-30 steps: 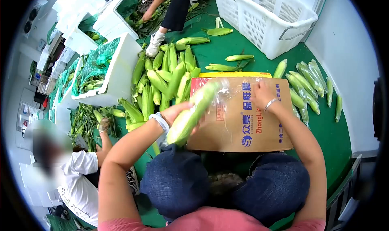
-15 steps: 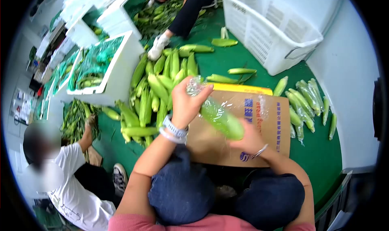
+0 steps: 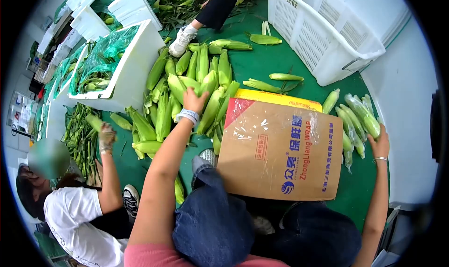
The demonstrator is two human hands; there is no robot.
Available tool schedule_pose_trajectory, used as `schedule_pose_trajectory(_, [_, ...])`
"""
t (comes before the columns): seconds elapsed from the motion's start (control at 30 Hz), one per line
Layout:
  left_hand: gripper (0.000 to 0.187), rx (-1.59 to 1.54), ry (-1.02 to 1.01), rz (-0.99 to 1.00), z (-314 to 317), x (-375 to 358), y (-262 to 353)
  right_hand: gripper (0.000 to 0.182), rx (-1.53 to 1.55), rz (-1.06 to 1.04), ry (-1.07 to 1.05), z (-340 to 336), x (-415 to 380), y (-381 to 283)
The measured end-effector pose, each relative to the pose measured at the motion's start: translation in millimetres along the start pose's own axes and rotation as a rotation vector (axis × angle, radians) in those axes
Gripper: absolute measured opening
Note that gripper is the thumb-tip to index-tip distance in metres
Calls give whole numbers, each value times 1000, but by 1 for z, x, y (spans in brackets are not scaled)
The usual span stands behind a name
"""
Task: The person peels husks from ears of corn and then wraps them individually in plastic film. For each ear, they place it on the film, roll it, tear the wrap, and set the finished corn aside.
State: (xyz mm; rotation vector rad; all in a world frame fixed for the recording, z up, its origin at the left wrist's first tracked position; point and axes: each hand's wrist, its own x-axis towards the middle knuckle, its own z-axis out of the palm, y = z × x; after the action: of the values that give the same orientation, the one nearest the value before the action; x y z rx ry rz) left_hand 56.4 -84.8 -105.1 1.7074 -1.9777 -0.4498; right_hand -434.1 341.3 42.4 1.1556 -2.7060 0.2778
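My left hand (image 3: 194, 102) is on the pile of green-husked corn (image 3: 163, 112), its fingers apart against the ears and not closed round any of them. At the right, my right hand (image 3: 380, 143) is closed round the lower end of a plastic-wrapped ear (image 3: 364, 117), beside several other wrapped ears (image 3: 351, 126). Between my arms lies a brown cardboard box (image 3: 276, 150) with printed lettering and clear film on its top.
A white crate (image 3: 322, 37) stands at the upper right. White foam boxes (image 3: 135, 56) with green plastic stand at the left. A co-worker in a white shirt (image 3: 75, 211) sits at lower left, one gloved hand on corn. Another person's leg (image 3: 215, 12) reaches in at the top.
The wrapped ear that both hands held over the box is now with my right hand among the wrapped ears at the right. My left hand has let go and moved to the corn pile.
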Motion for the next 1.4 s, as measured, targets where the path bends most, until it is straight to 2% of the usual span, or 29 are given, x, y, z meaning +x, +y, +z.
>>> schedule_pose_trajectory(0.07, [73,-35,-324,35,16,8,-21,62,-123,267,-8,4,2,0])
schedule_pose_trajectory(0.13, [75,-19,-375,-41,19,15,-31,61,-42,-120,31,16,-12,-29])
schedule_pose_trajectory(0.17, [78,-10,-415,-117,19,20,-29,58,34,-161,-74,22,-21,-51])
schedule_pose_trajectory(0.2, [75,-328,-512,-368,-1,19,-14,55,213,-61,-307,5,-29,-92])
schedule_pose_trajectory(0.23, [70,-669,-628,-476,-28,10,2,52,228,-198,-293,15,-39,-101])
schedule_pose_trajectory(0.27, [65,-1014,-727,-578,-51,1,13,52,244,-200,-292,12,-43,-117])
schedule_pose_trajectory(0.33, [56,-1585,-976,-596,-75,-8,18,46,382,-136,-552,1,-56,-158])
schedule_pose_trajectory(0.37, [54,-1736,-915,-613,-95,-25,52,46,396,-148,-556,3,-61,-175])
schedule_pose_trajectory(0.4, [55,-1770,-864,-606,-112,-39,81,42,472,-264,-505,6,-65,-188])
schedule_pose_trajectory(0.43, [56,-1850,-940,-611,-124,-51,105,38,538,-370,-447,3,-69,-200])
schedule_pose_trajectory(0.5, [56,-1949,-1065,-592,-133,-72,144,32,578,-425,-438,-15,-76,-227])
schedule_pose_trajectory(0.6, [58,-2092,-1210,-829,-141,-100,190,29,554,-463,-376,-13,-80,-228])
schedule_pose_trajectory(0.67, [57,-2101,-1246,-896,-145,-113,208,30,498,-418,-359,-1,-86,-214])
schedule_pose_trajectory(0.8, [53,-2092,-1207,-860,-144,-126,219,32,398,-334,-365,23,-96,-182])
schedule_pose_trajectory(0.83, [54,-2079,-1159,-782,-139,-125,215,32,391,-319,-373,25,-97,-176])
schedule_pose_trajectory(0.9, [54,-1979,-1107,-611,-128,-122,207,32,561,55,-422,11,-96,-153])
schedule_pose_trajectory(0.93, [54,-1892,-1118,-514,-124,-119,197,32,527,147,-406,15,-104,-121])
schedule_pose_trajectory(0.97, [52,-1845,-1045,-448,-116,-116,187,42,351,365,-100,32,-119,-83])
schedule_pose_trajectory(1.0, [49,-1694,-858,-495,-126,-129,197,53,132,573,207,45,-146,-40])
schedule_pose_trajectory(1.03, [50,-1548,-785,-415,-123,-131,189,53,62,670,236,53,-182,-1])
schedule_pose_trajectory(1.1, [50,-1418,-672,-362,-121,-143,197,78,-401,1269,-86,82,-247,62])
schedule_pose_trajectory(1.13, [50,-1368,-579,-368,-118,-149,202,94,-265,1394,-270,102,-285,96])
schedule_pose_trajectory(1.17, [49,-1347,-648,-355,-114,-149,192,83,-172,1517,-412,124,-309,114])
schedule_pose_trajectory(1.2, [48,-1322,-704,-339,-113,-146,187,75,-200,1576,-386,143,-333,127])
schedule_pose_trajectory(1.23, [49,-1299,-672,-379,-113,-152,191,69,-229,1626,-358,158,-356,136])
schedule_pose_trajectory(1.27, [49,-1307,-672,-366,-115,-158,197,58,14,1665,-11,166,-379,143])
schedule_pose_trajectory(1.33, [49,-1271,-763,-346,-120,-167,205,57,244,1735,121,143,-379,129])
schedule_pose_trajectory(1.37, [48,-1244,-721,-381,-121,-170,207,57,249,1727,141,144,-367,129])
schedule_pose_trajectory(1.4, [47,-1246,-707,-334,-120,-171,207,56,398,1683,309,146,-351,133])
